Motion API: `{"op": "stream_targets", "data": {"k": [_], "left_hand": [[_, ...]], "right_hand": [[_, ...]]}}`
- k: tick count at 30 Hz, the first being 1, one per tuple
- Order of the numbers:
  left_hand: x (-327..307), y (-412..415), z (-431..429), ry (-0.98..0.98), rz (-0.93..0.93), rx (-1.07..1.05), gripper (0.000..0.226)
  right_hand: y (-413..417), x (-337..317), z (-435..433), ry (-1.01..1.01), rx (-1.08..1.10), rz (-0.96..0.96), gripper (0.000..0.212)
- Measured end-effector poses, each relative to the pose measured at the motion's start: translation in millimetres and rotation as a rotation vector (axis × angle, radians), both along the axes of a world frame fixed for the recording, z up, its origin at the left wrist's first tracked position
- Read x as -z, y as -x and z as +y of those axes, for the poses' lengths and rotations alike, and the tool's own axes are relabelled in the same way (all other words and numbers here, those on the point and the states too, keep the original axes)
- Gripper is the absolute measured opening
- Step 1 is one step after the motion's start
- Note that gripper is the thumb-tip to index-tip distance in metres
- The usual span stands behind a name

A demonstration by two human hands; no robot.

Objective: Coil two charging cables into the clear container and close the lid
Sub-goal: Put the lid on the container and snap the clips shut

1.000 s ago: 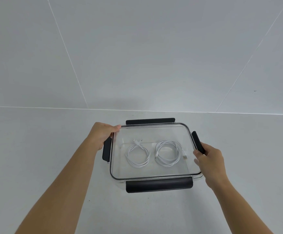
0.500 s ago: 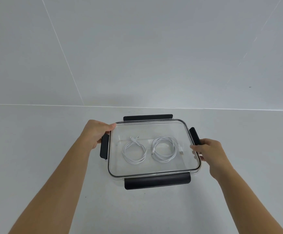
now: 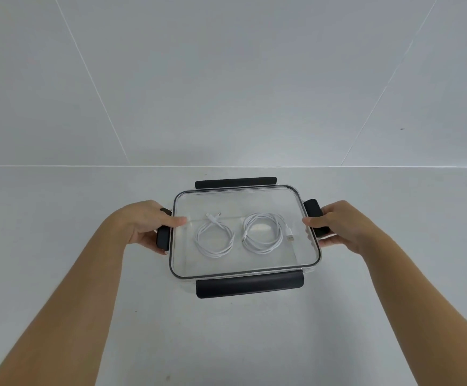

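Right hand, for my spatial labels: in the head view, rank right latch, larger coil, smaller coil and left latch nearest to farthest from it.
1. right latch, gripped by right hand
2. larger coil, inside right
3. smaller coil, inside left
4. left latch, opposite side

Both bare forearms reach forward, one on each side of the clear container (image 3: 243, 273). The left hand (image 3: 146, 227) grips the container's left side, with the thumb laid over the top edge and the fingers curled beneath. The right hand (image 3: 341, 227) grips its right side the same way, thumb on top and fingers wrapped under. The two wrists are roughly level with each other.
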State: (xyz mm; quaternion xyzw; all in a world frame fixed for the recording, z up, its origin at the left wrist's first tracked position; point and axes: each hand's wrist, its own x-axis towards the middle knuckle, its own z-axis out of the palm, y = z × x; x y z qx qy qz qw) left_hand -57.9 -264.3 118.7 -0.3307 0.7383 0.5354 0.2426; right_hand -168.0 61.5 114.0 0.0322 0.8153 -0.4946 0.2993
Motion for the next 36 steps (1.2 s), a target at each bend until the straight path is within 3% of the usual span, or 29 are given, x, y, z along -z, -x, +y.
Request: {"op": "stream_targets", "data": {"k": [8,19,21,24,27,31,35,36], "left_hand": [[3.0,-7.5,5.7,-0.01,0.039,-0.084,0.024],[11.1,-19.0,11.1,-0.022,0.146,-0.272,0.033],[15.4,-20.8,14.8,0.11,0.2,-0.31,0.041],[23.9,-25.2,23.2,0.407,0.369,-0.363,0.059],[22.2,-30.9,39.8,0.46,0.541,-0.372,0.057],[27.2,-33.6,57.9,0.395,0.516,-0.285,0.064],[35.2,-33.7,63.9,0.274,0.407,-0.253,0.068],[37.3,-33.3,64.0,0.26,0.396,-0.255,0.069]], "right_hand": [[-1.1,5.6,1.4,-0.04,-0.011,0.032,0.017],[1.7,5.2,4.4,0.034,0.014,-0.077,0.026],[-0.4,5.1,1.3,0.014,0.032,0.001,0.028],[-5.5,9.3,-8.7,-0.109,0.062,0.334,0.048],[-16.3,12.0,-20.3,-0.194,-0.003,0.592,0.053],[-29.0,18.0,-35.9,-0.207,-0.107,0.595,0.043],[-28.1,28.8,-37.7,-0.203,-0.082,0.522,0.004],[-25.9,30.1,-37.1,-0.196,-0.065,0.503,0.011]]}}
